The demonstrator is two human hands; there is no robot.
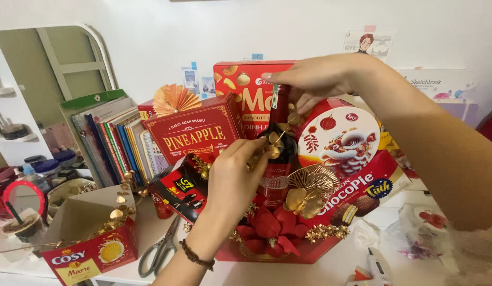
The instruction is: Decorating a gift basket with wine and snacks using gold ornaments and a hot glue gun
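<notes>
Risk first. The dark bottle (278, 153) is standing upright in the middle of the red gift basket (288, 254), wedged between the boxes rather than visibly fixed. A sideways push at its neck could be tipping it against the round red tin (341, 139) on its right or the tall red box (245, 98) behind it. The gold bead sprig (275, 140) looks thin and stiff; pulling it too hard could be snapping it or shedding beads into the basket. The gold fan leaf (309, 188) and red cloth flower (272, 228) at the basket's front edge are sitting right under the wrist and could be getting knocked loose.

Fingers. Left hand (233, 180) is reaching up from below, fingers curled in a pinch, tips closing on the gold sprig against the bottle's shoulder. Right hand (315, 79) is coming over from above, fingers bent loosely and spread, tips touching the bottle's top; whether they are truly gripping it, I cannot tell.

Scissors (160, 249) are lying on the white table (331, 267), left of the basket, near the small biscuit box (90, 254) at the front left edge.
</notes>
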